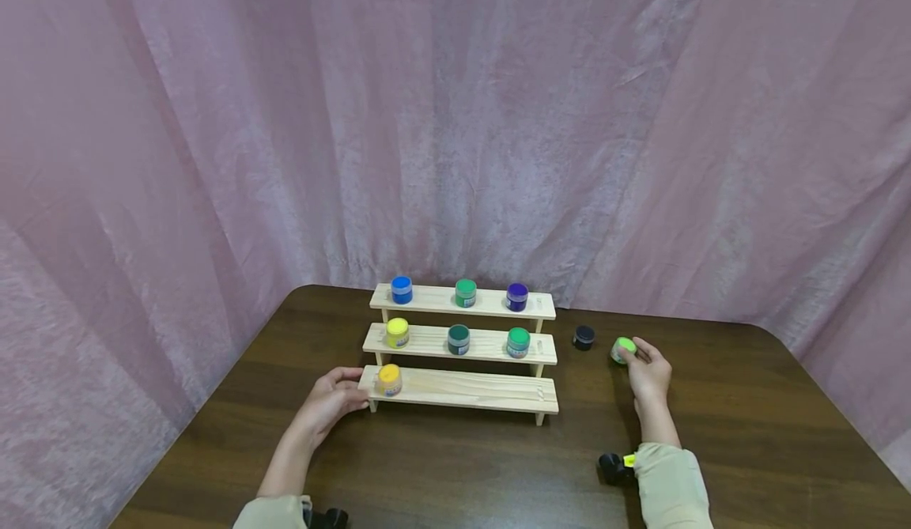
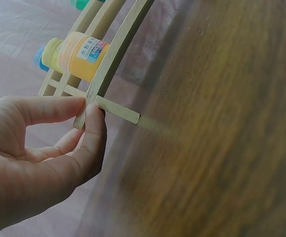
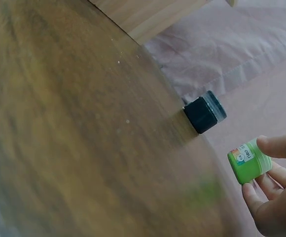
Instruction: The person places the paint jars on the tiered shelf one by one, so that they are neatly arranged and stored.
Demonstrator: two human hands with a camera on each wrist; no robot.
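Observation:
My left hand (image 1: 331,404) pinches the left end of the lowest step of a three-step wooden rack (image 1: 470,387), thumb on top and fingers below. Close to it on that step stands an orange-yellow paint jar (image 2: 83,55). My right hand (image 1: 649,372) holds a light green paint jar (image 3: 249,161) between thumb and fingers, tilted and raised off the table. Left of that jar, a black paint jar (image 3: 204,113) stands on the table. On the middle step are a yellow jar (image 1: 397,333), a dark green jar (image 1: 459,340) and a green jar (image 1: 518,343).
Along the top step stand a blue jar (image 1: 402,290), a green jar (image 1: 466,292) and a purple jar (image 1: 516,297). The rack rests on a dark brown wooden table (image 1: 455,474). Behind the table's far edge hangs a pink curtain (image 1: 470,118).

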